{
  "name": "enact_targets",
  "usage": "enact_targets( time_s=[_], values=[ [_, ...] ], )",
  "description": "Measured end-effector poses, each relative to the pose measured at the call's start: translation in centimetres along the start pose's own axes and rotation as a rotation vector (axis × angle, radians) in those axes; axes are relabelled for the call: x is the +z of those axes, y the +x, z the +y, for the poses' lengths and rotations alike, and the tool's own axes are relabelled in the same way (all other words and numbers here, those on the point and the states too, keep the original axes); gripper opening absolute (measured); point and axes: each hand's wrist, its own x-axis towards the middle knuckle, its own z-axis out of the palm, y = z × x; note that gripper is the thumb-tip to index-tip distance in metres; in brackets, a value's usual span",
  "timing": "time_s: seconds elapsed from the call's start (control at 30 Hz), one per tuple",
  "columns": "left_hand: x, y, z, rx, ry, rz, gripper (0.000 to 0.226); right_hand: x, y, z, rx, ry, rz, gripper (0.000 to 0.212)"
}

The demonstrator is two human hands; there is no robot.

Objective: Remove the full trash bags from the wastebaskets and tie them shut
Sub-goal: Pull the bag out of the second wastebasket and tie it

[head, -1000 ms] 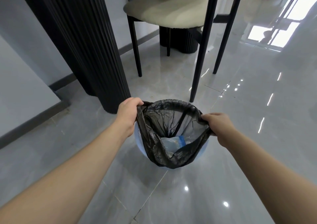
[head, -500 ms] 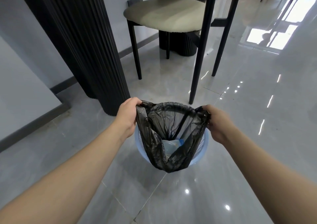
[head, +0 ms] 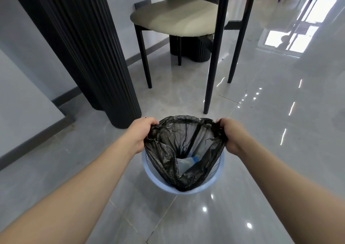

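Note:
A black trash bag (head: 166, 156) hangs open inside a pale blue wastebasket (head: 149, 174) on the grey tiled floor. My left hand (head: 141, 131) grips the bag's left rim and my right hand (head: 232, 136) grips its right rim, both fists closed on the plastic. The bag's top edge is lifted above the basket's rim and pulled wide. A clear plastic bottle with a blue label (head: 188, 162) lies at the bottom of the bag.
A black fluted column (head: 89, 53) stands close behind the basket on the left. A chair with a beige seat (head: 177, 17) and thin black legs (head: 212, 60) stands just beyond it. Glossy floor stretches to the right.
Both hands have raised the bag's rim higher out of the basket, so more of the blue rim shows around it. The right hand has closed tighter on its edge.

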Motion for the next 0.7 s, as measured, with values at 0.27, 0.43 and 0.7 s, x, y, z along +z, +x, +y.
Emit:
enact_targets(
  time_s=[0.27, 0.43, 0.7],
  values=[
    [-0.5, 0.5, 0.8, 0.222, -0.319, 0.014, 0.017, -0.6, -0.2, -1.7, -0.043, 0.582, -0.168, 0.025],
    [-0.7, 0.8, 0.3, 0.275, 0.010, 0.010, 0.011, -0.8, -0.6, -3.0, -0.096, 0.666, -0.220, 0.017],
    [0.9, 0.5, -0.8, 0.537, 0.515, 0.011, 0.012, 0.3, -1.6, -5.6, -0.189, 0.544, -0.237, 0.019]
  ],
)
